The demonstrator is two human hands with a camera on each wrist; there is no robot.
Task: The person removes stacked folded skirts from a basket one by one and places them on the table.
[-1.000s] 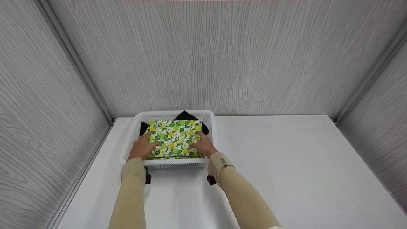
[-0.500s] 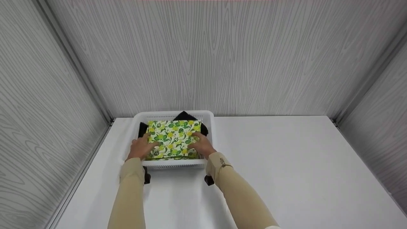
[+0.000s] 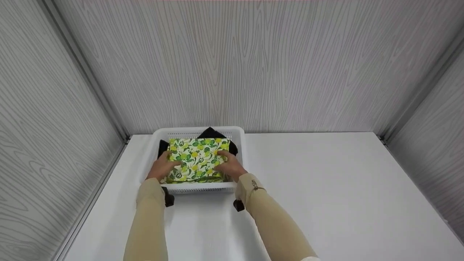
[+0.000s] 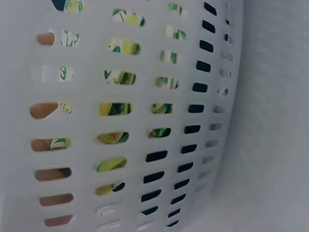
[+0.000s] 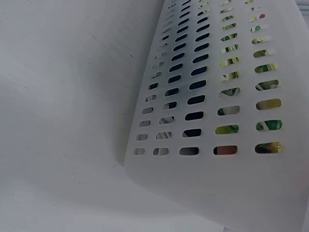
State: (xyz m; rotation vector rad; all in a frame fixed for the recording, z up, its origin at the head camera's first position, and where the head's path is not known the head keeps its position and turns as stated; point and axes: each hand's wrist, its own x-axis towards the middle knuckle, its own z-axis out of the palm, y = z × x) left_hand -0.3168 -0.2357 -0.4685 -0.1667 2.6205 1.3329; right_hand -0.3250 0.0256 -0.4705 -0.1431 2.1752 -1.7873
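A folded cloth (image 3: 197, 159) with a lemon-and-leaf print lies in a white perforated plastic basket (image 3: 199, 186). My left hand (image 3: 163, 167) grips its left edge, thumb on top and the other fingers down along the side. On the opposite edge my right hand (image 3: 230, 165) holds it in the same manner. Both hands reach inside the basket over its front rim. Through the slots of the basket wall (image 4: 87, 92), the left wrist view shows bits of the printed cloth and of my fingers (image 4: 50, 174). The right wrist view meets the basket's outer wall (image 5: 203, 179).
Black cloth (image 3: 211, 133) pokes out behind and beside the printed one in the basket. The basket stands on a white table (image 3: 319, 188), near the grey wood-grain back wall (image 3: 232, 65). A similar panel (image 3: 47, 119) rises at the left.
The printed cloth's far edge has come slightly nearer, and its near right corner has shifted a little left. Both hands have stayed at its sides, moving only slightly.
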